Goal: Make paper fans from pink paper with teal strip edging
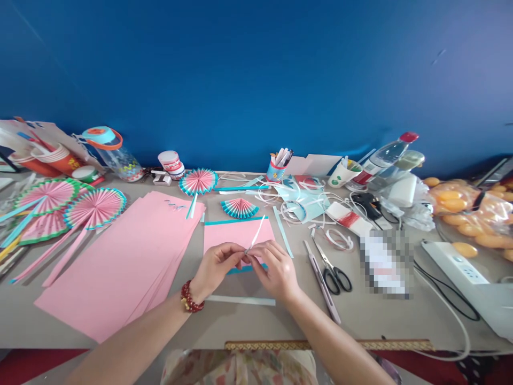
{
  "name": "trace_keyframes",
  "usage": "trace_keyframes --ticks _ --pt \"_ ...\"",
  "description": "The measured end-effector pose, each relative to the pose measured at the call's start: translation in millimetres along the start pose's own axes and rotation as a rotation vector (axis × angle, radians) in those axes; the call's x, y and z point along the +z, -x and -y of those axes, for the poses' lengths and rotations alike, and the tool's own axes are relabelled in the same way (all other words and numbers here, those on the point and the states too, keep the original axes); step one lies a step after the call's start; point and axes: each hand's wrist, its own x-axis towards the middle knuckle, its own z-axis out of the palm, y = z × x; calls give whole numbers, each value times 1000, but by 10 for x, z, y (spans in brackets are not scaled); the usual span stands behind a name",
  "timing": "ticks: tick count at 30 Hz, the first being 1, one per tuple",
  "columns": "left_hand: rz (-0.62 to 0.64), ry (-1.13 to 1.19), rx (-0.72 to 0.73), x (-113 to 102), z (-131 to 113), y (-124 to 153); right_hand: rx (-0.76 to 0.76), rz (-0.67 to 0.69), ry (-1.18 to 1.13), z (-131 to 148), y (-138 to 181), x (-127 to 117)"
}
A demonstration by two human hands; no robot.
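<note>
My left hand [218, 267] and my right hand [278, 267] meet fingertip to fingertip, both closed in a pinch on a thin white strip [257, 232]. Its free end sticks up and to the right; the pinched end is hidden by my fingers. Beneath them lies a pink sheet with blue edges [224, 231]. Just beyond that sheet rests a small pleated paper fan [239, 208], half spread, with a blue rim. A pale strip [244, 301] lies flat on the table, nearer to me than my hands.
Pink paper sheets [120, 256] are stacked to the left, near finished round fans [95, 207]. On the right lie scissors [332, 272], a utility knife [320, 278] and a power strip [460, 267]. A bottle [380, 160] and a pen holder [276, 170] stand by the blue wall.
</note>
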Motion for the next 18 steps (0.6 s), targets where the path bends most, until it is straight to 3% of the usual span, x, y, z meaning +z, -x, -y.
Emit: trace_keyframes --ticks 8,18 --pt "0 -42 -12 -9 35 -6 -25 -40 63 9 4 14" --pt "6 -328 161 -67 51 14 14 1 -70 -73 24 28"
